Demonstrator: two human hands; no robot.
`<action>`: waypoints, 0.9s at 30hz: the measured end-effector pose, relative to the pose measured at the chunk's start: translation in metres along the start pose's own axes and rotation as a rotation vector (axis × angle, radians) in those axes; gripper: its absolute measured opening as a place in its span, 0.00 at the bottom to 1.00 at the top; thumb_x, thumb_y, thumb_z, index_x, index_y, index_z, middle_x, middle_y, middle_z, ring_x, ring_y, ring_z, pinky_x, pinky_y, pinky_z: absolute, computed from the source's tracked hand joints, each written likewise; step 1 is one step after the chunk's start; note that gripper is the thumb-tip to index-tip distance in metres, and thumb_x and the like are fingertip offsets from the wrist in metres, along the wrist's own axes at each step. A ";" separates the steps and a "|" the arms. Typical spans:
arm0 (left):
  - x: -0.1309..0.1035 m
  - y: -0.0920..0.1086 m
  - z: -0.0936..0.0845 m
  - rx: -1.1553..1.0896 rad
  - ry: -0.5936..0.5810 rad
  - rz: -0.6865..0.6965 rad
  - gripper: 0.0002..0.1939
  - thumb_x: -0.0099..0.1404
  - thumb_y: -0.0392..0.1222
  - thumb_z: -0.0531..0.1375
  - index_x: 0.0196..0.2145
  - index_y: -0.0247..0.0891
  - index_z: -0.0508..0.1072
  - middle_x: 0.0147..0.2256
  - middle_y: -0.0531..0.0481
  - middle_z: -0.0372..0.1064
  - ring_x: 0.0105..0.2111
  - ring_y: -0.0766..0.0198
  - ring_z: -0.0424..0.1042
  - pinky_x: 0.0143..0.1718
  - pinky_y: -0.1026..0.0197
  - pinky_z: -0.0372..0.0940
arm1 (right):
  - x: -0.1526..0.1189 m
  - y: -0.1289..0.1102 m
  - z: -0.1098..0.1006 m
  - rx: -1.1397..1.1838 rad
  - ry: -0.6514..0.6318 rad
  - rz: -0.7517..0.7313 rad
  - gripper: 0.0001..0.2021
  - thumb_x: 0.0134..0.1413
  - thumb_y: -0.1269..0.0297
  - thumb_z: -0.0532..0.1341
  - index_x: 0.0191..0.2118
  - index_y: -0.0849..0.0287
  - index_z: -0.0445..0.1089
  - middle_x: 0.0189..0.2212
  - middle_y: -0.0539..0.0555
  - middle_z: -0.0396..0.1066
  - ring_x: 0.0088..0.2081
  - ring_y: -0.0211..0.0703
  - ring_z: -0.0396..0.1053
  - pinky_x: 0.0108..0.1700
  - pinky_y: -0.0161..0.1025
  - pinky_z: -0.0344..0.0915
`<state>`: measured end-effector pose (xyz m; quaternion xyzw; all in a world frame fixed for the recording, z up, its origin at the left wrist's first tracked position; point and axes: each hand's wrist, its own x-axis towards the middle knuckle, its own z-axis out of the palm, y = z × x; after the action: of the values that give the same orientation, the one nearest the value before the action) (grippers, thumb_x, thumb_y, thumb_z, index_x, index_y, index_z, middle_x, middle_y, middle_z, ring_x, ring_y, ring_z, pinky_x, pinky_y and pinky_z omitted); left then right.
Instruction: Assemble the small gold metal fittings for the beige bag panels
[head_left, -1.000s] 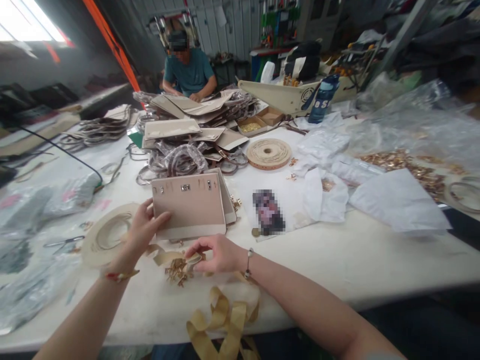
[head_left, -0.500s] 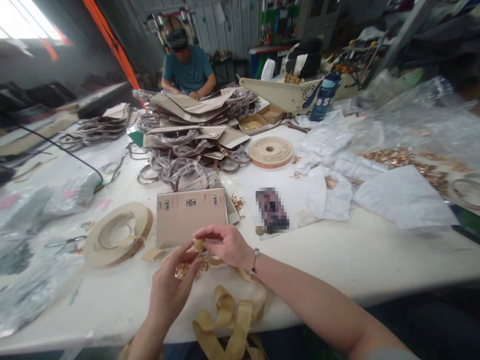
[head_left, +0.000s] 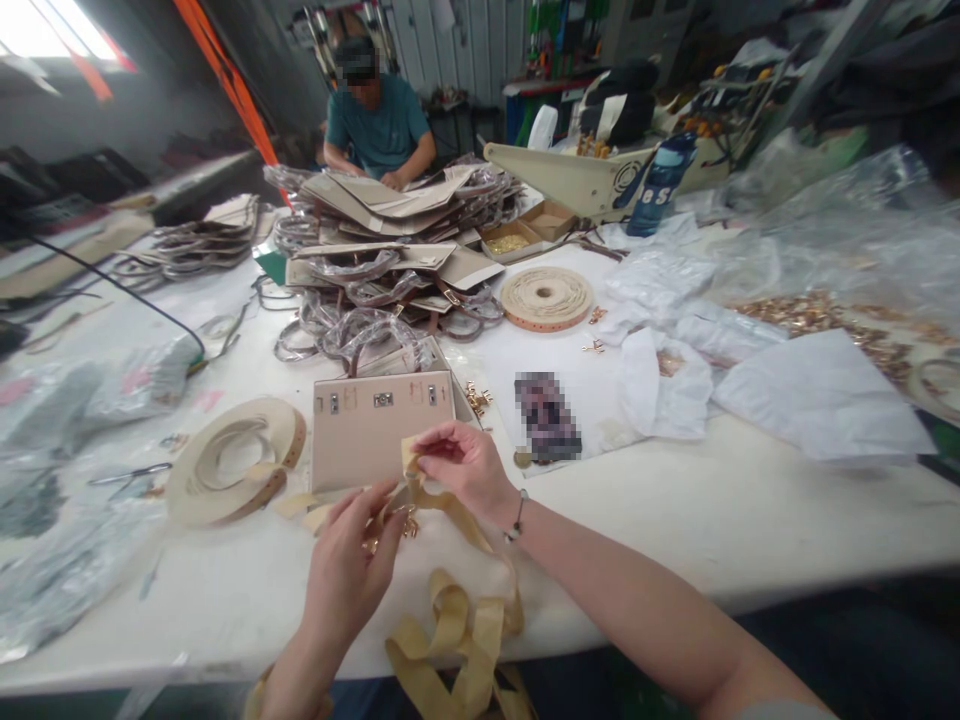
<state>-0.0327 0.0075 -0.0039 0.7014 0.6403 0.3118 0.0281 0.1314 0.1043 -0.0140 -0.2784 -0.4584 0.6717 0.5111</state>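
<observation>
My right hand (head_left: 463, 470) pinches the end of a long yellow-tan strip (head_left: 466, 522), which loops down to the front edge of the table. My left hand (head_left: 356, 545) is lower and to the left, beside a small pile of gold metal pieces (head_left: 409, 524); its fingers are curled, and whether they hold anything is too small to tell. Just behind the hands lies a flat beige panel (head_left: 367, 435) with metal fittings along its far edge. A roll of beige strip (head_left: 225, 465) rests left of the panel.
Stacked beige pieces with plastic-wrapped straps (head_left: 375, 270) stand behind the panel. Right of them are another roll (head_left: 546, 297), a blurred flat item (head_left: 547, 418), white bags (head_left: 817, 395) and a blue bottle (head_left: 660, 185). A person (head_left: 379, 125) sits across the table.
My right hand has moved up and slightly right with the strip's end, away from my left hand. The two hands were nearly touching before. The view has shifted slightly.
</observation>
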 end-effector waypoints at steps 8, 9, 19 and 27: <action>0.003 0.012 -0.017 -0.018 -0.102 0.082 0.09 0.71 0.40 0.54 0.34 0.42 0.72 0.27 0.52 0.71 0.26 0.64 0.70 0.26 0.64 0.64 | -0.004 -0.016 -0.008 -0.469 -0.254 -0.448 0.19 0.58 0.69 0.60 0.55 0.55 0.72 0.57 0.60 0.67 0.60 0.50 0.65 0.64 0.52 0.60; 0.003 0.013 -0.017 -0.006 -0.098 0.094 0.10 0.71 0.39 0.53 0.32 0.42 0.71 0.27 0.52 0.70 0.26 0.64 0.70 0.26 0.63 0.64 | -0.004 -0.017 -0.009 -0.488 -0.337 -0.450 0.19 0.59 0.67 0.61 0.56 0.55 0.71 0.59 0.60 0.66 0.63 0.51 0.61 0.66 0.52 0.56; -0.003 0.012 -0.029 -0.050 -0.114 0.238 0.12 0.69 0.38 0.58 0.49 0.43 0.73 0.40 0.45 0.77 0.41 0.54 0.75 0.42 0.53 0.71 | -0.008 -0.007 -0.005 -0.360 -0.549 0.045 0.17 0.53 0.56 0.70 0.44 0.60 0.72 0.41 0.55 0.76 0.38 0.42 0.73 0.44 0.41 0.69; -0.028 -0.040 -0.063 -0.017 0.013 0.130 0.16 0.68 0.39 0.60 0.53 0.44 0.72 0.52 0.43 0.75 0.53 0.52 0.72 0.52 0.48 0.69 | -0.007 -0.023 0.003 -0.286 -0.466 0.123 0.15 0.56 0.54 0.68 0.36 0.60 0.68 0.36 0.56 0.77 0.35 0.42 0.73 0.39 0.40 0.69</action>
<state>-0.0974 -0.0339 0.0180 0.7393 0.5908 0.3230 0.0097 0.1416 0.0981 0.0075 -0.2128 -0.6360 0.6759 0.3057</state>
